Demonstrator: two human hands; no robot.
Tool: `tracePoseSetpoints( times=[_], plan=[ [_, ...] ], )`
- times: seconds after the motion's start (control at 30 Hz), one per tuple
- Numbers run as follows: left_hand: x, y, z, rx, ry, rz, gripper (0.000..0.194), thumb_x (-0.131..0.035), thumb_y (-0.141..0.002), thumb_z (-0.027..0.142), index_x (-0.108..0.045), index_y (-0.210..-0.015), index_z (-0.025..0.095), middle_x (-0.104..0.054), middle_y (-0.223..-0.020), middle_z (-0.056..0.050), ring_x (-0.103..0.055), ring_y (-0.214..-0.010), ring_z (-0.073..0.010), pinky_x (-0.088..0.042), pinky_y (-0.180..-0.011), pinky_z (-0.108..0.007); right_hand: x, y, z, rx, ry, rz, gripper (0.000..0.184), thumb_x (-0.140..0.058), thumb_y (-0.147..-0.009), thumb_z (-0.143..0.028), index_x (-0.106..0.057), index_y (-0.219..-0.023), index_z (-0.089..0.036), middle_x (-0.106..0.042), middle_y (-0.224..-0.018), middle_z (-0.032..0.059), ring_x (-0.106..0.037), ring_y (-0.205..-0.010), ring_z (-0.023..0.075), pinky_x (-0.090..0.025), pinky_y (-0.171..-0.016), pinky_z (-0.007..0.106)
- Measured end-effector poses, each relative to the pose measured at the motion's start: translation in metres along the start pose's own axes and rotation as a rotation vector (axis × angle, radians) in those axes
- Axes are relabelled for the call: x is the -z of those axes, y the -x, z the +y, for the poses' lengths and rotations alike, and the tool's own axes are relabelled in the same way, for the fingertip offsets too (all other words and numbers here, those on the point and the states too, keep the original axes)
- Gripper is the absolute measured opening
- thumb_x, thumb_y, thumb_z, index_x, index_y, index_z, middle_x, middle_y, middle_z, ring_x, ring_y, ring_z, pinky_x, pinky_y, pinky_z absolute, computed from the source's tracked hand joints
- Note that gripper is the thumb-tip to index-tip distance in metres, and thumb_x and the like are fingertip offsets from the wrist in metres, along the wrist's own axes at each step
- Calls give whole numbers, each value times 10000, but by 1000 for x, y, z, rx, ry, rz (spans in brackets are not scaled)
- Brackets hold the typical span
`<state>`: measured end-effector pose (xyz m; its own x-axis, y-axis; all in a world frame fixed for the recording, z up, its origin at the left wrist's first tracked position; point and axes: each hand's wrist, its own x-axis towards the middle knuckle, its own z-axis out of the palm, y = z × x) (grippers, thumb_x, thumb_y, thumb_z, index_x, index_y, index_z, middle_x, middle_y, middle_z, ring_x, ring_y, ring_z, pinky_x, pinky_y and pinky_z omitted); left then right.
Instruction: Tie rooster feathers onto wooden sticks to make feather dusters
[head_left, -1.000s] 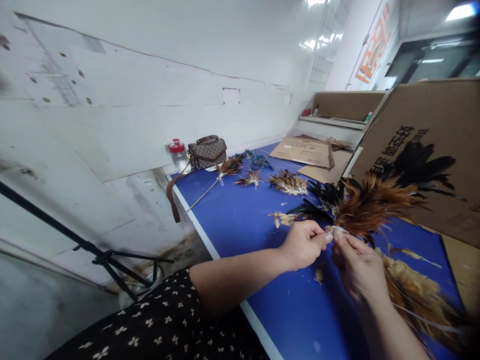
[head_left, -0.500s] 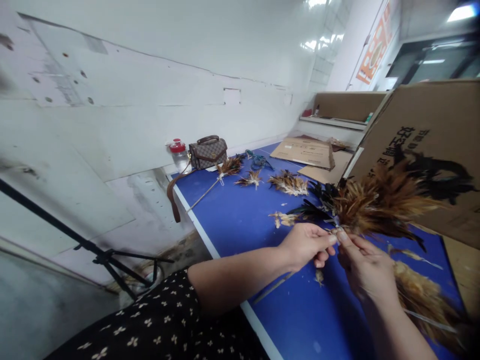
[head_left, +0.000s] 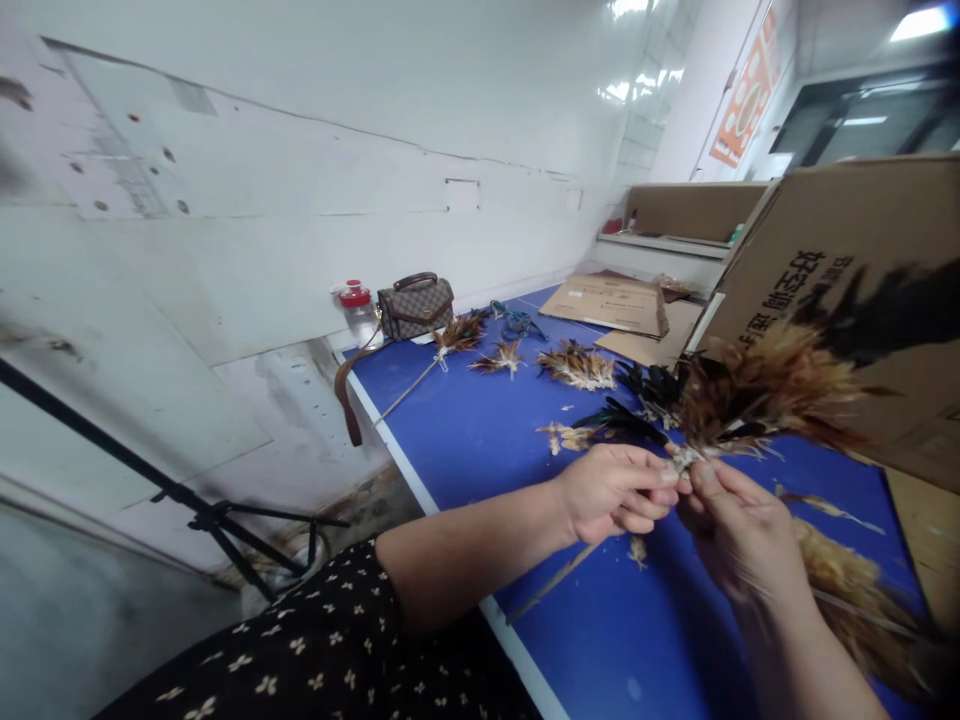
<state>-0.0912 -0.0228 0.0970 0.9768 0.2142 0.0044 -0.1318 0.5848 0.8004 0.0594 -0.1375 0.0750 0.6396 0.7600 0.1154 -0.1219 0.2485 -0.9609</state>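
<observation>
A feather duster [head_left: 757, 400] with brown, golden and black feathers points away to the right, blurred at its tips. Both my hands meet at its whitish bound base. My left hand [head_left: 619, 490] is closed there, thumb and fingers pinched together. Opposite it, my right hand [head_left: 739, 525] pinches the same base between thumb and fingers. A thin stick [head_left: 551, 585] comes out below my left hand towards the table edge; my hand hides whether it joins the duster. Loose black feathers [head_left: 619, 420] and pale feather tufts [head_left: 566, 437] lie just beyond my left hand.
On the blue table [head_left: 450, 430] lie feather bunches [head_left: 576, 365], a smaller duster [head_left: 459, 335], a handbag [head_left: 416, 305] and a red-lidded jar [head_left: 360, 312]. A large cardboard box [head_left: 862, 250] stands at right. Golden feathers [head_left: 855, 590] lie by my right forearm. A black tripod [head_left: 217, 515] stands left.
The feather head has turned in my hands, its feathers now lying differently and its whitish base showing more. Both hands stay at nearly the same spot.
</observation>
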Motion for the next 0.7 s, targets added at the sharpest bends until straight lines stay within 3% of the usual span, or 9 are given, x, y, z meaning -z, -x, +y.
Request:
tracePoseSetpoints(
  times=[0.1,0.2,0.27,0.33,0.43,0.53,0.63,0.7],
  plan=[
    [-1,2,4,79,192,-136,208,-861,-876,233,-742,-988,104,-434,-752,47,-162,-529,-24,-68,-474,-188,9,1,-3,-21,-19,-92,509,-1063,-743,-611,-748,-782,-214,-487,-609,-33,-374,-512,96,-358,-454,240],
    [-1,2,1,110,268,-156,162,-836,-913,210,-744,-982,97,-419,-763,43,-159,-533,-26,-50,-470,-194,12,4,-5,-21,-54,-116,556,-1074,-748,-580,-658,-689,-215,-472,-591,-37,-353,-507,82,-346,-457,225],
    [-1,0,-2,120,236,-140,195,-859,-914,242,-747,-978,96,-431,-753,44,-183,-523,-23,-66,-468,-194,11,5,-7,-12,-50,-89,550,-1088,-726,-584,-686,-709,-208,-518,-602,-22,-398,-517,84,-380,-477,223],
    [0,-4,-5,69,124,-67,294,-913,-884,332,-739,-945,102,-490,-728,34,-259,-500,-25,-141,-457,-193,8,3,-8,0,-20,-34,560,-1103,-687,-596,-711,-716,-197,-526,-595,-17,-418,-510,86,-380,-468,221],
    [1,-12,-17,-115,-141,190,457,-988,-795,481,-698,-907,145,-612,-711,12,-439,-493,-67,-315,-477,-224,2,0,-6,27,21,72,592,-1114,-643,-614,-714,-701,-181,-442,-555,-50,-359,-468,68,-281,-418,208],
    [2,-19,-34,-293,-397,426,433,-968,-812,486,-687,-897,168,-641,-703,23,-508,-551,-85,-366,-544,-237,-4,-2,-4,35,41,139,617,-1113,-622,-651,-745,-738,-170,-412,-554,-66,-327,-460,57,-233,-409,204],
    [1,-21,-41,-408,-544,466,345,-900,-882,438,-688,-848,167,-605,-675,30,-505,-604,-87,-358,-582,-237,-8,-1,-5,13,35,136,629,-1123,-601,-649,-751,-746,-163,-403,-559,-72,-305,-468,51,-232,-414,204],
    [-1,-19,-36,-372,-479,431,350,-902,-875,432,-669,-838,174,-587,-665,35,-477,-583,-80,-337,-565,-234,-9,-1,-6,-15,3,113,627,-1130,-590,-638,-760,-760,-161,-394,-560,-77,-291,-472,46,-223,-416,199]
  ],
)
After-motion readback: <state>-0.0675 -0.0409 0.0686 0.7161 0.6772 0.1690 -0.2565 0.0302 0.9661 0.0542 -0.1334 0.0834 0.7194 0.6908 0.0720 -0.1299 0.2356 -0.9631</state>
